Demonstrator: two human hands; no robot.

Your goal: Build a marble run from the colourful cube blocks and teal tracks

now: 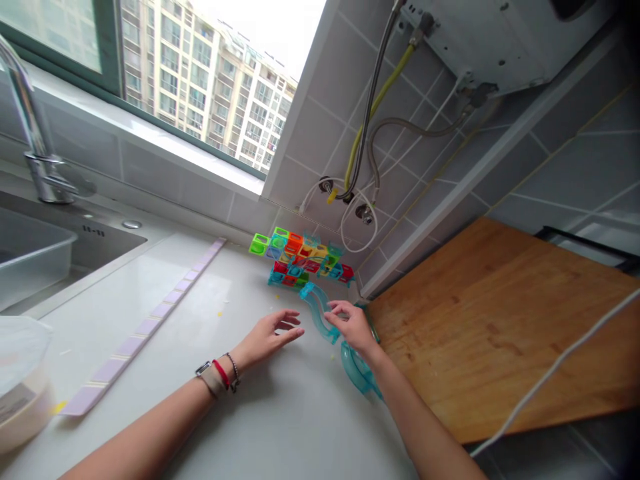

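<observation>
At the middle of the counter, my right hand point(353, 327) has its thumb and fingertips together at the right edge of a translucent blue S-shaped track piece point(317, 310), pinching it. My left hand point(273, 338) is to the left of that piece, fingers stretched out and apart, holding nothing. Just behind is a structure of coloured see-through cube blocks point(303, 257), in red, green, yellow and blue. Another blue curved track piece point(354, 367) lies under my right wrist, partly hidden by the forearm.
A tiled wall and window stand behind the white counter point(280, 427). Left are a sink with a tap point(43, 153), a round plastic tub point(23, 387) and a long lilac strip point(145, 327). A wooden board point(510, 333) leans at right, crossed by a white cord point(555, 363). Hoses point(373, 113) hang above.
</observation>
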